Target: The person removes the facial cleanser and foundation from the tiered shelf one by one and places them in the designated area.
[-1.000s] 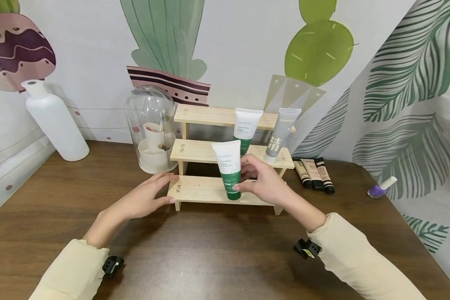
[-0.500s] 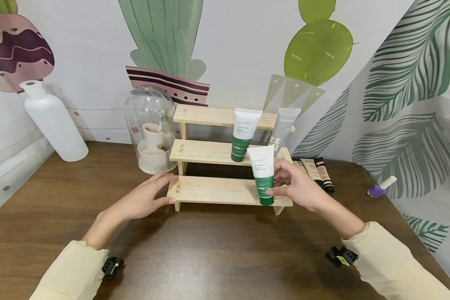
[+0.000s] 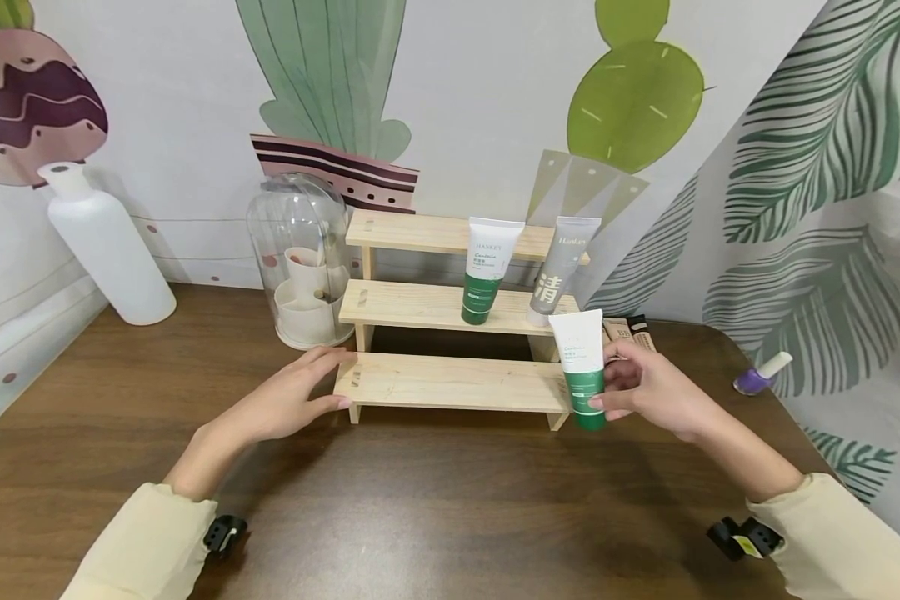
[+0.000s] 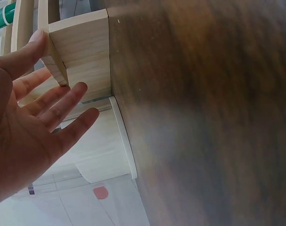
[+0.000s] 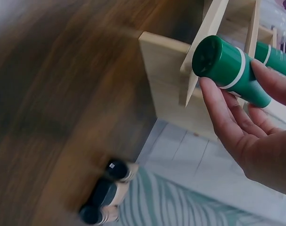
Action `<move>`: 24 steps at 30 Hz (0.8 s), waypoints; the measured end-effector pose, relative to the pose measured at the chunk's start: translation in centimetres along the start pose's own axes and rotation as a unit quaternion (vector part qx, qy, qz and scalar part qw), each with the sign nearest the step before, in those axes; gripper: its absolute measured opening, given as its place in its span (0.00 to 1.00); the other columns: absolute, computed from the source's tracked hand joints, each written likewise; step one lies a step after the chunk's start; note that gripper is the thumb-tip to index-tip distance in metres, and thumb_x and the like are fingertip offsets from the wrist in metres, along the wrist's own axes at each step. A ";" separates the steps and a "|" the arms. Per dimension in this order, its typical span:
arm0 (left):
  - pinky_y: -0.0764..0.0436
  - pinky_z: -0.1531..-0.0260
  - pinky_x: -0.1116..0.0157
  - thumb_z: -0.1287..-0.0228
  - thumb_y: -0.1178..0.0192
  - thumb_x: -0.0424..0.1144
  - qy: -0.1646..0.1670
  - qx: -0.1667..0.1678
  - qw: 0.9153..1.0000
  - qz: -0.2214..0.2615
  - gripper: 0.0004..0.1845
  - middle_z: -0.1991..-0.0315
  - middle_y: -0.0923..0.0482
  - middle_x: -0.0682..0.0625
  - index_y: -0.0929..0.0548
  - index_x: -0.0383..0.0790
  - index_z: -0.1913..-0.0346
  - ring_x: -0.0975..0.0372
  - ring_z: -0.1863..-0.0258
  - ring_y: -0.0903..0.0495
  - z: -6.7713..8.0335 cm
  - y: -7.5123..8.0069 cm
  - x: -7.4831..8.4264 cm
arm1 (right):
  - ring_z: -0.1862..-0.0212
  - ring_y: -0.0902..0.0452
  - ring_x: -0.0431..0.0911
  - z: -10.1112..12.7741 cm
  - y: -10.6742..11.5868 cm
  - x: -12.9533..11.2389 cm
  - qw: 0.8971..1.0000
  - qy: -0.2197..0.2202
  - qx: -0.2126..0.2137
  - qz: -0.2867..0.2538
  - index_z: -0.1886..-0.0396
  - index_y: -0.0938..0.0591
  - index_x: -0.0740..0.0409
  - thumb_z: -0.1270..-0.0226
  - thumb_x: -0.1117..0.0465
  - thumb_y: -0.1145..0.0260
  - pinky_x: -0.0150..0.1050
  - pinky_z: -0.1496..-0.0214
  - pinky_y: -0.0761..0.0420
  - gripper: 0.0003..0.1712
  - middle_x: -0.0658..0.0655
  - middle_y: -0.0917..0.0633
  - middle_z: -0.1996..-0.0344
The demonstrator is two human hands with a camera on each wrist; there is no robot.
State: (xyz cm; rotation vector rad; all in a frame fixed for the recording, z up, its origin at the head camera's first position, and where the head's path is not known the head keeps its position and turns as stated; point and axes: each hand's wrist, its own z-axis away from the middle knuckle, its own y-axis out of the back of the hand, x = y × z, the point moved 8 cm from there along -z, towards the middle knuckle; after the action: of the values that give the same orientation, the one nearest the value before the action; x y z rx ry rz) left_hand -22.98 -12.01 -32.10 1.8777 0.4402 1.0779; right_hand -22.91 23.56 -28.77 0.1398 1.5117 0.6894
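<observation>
My right hand (image 3: 648,387): fingers curled round a green-and-white tube (image 3: 583,367), thumb behind, fingertips on the green lower half. I hold the tube upright, cap down, just off the right end of the wooden rack's lowest step, above the table. In the right wrist view the cap is a smooth, round, glossy green disc with a white band above it.

My left hand (image 3: 285,402): flat and relaxed, fingers straight and spread, holding nothing; fingertips touch the left end of the lowest step, the thumb at its top corner.

Wooden rack (image 3: 450,382): three steps of pale, unfinished planks with visible grain. On the middle step stand a second green-and-white tube (image 3: 483,268) and a matte grey tube (image 3: 558,268), both cap down.

Table (image 3: 420,517): dark brown wood grain, smooth.

Clear dome (image 3: 300,258): glossy, left of the rack, over a cream holder.

White bottle (image 3: 103,242): matte plastic, far left.

Beige tubes (image 3: 630,329): black-capped, lying behind my right hand.

Purple nail-polish bottle (image 3: 761,375): white cap, far right.
</observation>
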 end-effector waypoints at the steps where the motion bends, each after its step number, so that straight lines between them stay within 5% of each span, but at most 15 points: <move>1: 0.36 0.44 0.46 0.42 0.38 0.36 0.000 0.000 1.000 0.000 0.27 0.41 0.37 0.33 0.31 0.32 0.41 0.43 0.41 0.36 0.0 0.0 0.0 | 0.65 0.22 0.50 0.2 0.3 0.3 1.000 -0.003 0.003 0.001 0.54 0.34 0.71 0.50 0.74 0.32 0.48 0.67 0.18 0.25 0.66 0.22 0.65; 12: 0.36 0.44 0.46 0.42 0.38 0.37 -0.002 0.001 1.000 0.000 0.27 0.41 0.36 0.34 0.31 0.32 0.41 0.44 0.41 0.37 0.1 0.0 0.0 | 0.66 0.22 0.50 2.1 2.5 3.3 0.999 -0.033 0.024 -0.008 0.52 0.37 0.71 0.48 0.71 0.32 0.48 0.68 0.18 0.27 0.66 0.23 0.66; 24: 0.36 0.44 0.47 0.42 0.38 0.37 -0.001 0.002 1.000 0.000 0.27 0.41 0.36 0.34 0.31 0.32 0.41 0.44 0.41 0.36 0.1 0.0 0.1 | 0.70 0.21 0.51 3.0 2.5 7.3 0.995 -0.076 -0.005 -0.070 0.49 0.43 0.73 0.44 0.70 0.36 0.49 0.68 0.19 0.30 0.60 0.22 0.71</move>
State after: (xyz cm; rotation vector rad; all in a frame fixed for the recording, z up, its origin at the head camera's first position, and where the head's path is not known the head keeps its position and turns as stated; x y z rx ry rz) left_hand -22.86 -12.01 -32.10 1.8819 0.4417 1.0763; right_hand -21.55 30.21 -33.60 0.0757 1.3576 0.5617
